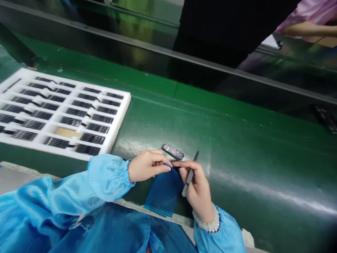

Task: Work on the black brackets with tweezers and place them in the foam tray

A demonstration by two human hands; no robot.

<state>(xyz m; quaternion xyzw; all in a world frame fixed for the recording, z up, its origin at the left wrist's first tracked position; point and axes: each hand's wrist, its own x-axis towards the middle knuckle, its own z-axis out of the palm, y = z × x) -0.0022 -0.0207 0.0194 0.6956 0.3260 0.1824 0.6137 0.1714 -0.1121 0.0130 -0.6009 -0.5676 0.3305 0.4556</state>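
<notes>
My left hand [147,165] pinches the top edge of a blue sheet [163,192] printed with rows of small dark dots. My right hand [197,186] is closed round dark tweezers [190,175], tips pointing up and away, and its fingertips also touch the sheet's top edge. A small dark elongated part [172,151] lies on the green belt [237,140] just beyond my fingers, touching neither hand. Both arms wear blue sleeves, and a bead bracelet sits on my right wrist.
A white foam tray [119,116] at the left holds several rows of dark slim parts. A metal rail [210,66] runs along the belt's far side. Another person in dark clothing [226,24] stands beyond it, an arm [308,30] at top right.
</notes>
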